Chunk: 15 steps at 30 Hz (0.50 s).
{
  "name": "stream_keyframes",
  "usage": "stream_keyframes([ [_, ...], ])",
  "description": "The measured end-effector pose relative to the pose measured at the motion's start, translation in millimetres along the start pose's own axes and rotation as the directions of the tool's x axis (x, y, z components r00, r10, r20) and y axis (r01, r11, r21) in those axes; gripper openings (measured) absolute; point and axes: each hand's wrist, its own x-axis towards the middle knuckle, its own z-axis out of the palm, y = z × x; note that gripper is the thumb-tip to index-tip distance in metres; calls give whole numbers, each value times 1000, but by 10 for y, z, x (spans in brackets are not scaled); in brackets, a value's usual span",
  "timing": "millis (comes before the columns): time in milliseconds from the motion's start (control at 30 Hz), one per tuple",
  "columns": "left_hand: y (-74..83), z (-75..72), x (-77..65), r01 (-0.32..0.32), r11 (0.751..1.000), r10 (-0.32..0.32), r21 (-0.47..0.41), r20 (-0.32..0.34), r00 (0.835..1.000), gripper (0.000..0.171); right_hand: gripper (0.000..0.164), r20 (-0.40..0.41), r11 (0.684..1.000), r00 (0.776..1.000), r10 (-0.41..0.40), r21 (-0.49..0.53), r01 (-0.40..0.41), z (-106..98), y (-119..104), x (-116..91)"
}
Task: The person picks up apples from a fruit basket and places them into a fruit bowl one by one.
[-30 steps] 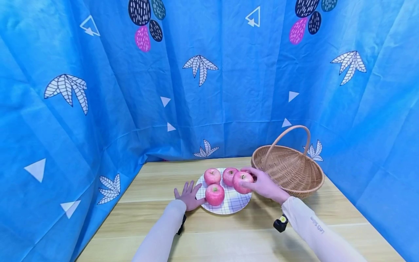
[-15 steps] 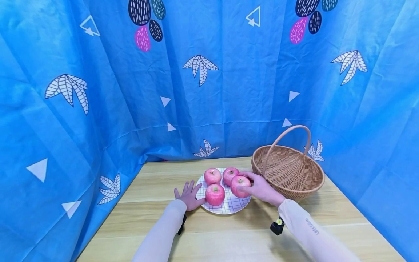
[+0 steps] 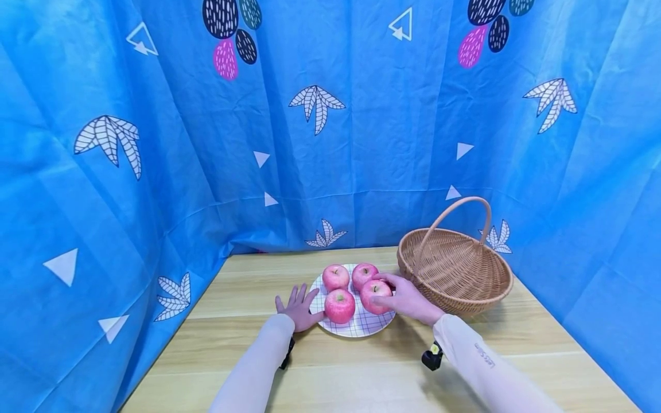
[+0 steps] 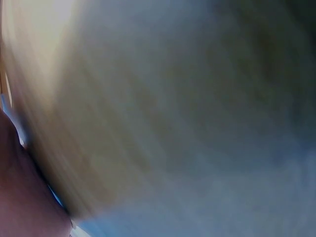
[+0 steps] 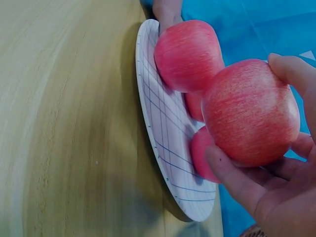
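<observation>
In the head view my right hand (image 3: pixel 413 299) grips a pinkish-red apple (image 3: pixel 373 299), thumb on one side and fingers on the other. The right wrist view shows this held apple (image 5: pixel 249 113) close over the plate. Three more apples sit on the round white plate (image 3: pixel 364 328) with blue grid lines: one at front left (image 3: pixel 339 307), one at back left (image 3: pixel 335 276) and one at back right (image 3: pixel 363 273). My left hand (image 3: pixel 298 314) lies with fingers spread at the plate's left edge, its thumb at the rim near the front-left apple.
A brown wicker basket (image 3: pixel 459 267) with a tall arched handle stands right of the plate, behind my right forearm. Light wooden table (image 3: pixel 237 344) lies under everything. A blue patterned curtain (image 3: pixel 330 160) hangs around the back and sides. The left wrist view is mostly blurred.
My right hand has moved left and slightly toward me with the apple, bringing it further over the plate. My left hand has stayed in place.
</observation>
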Motion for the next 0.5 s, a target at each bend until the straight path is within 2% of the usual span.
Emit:
stream_keyframes([
  [500,-13,23,11,-4,1000,4,7,-7,1000,94,66,17,1000,1000,12,-14,-11,92,70,50],
])
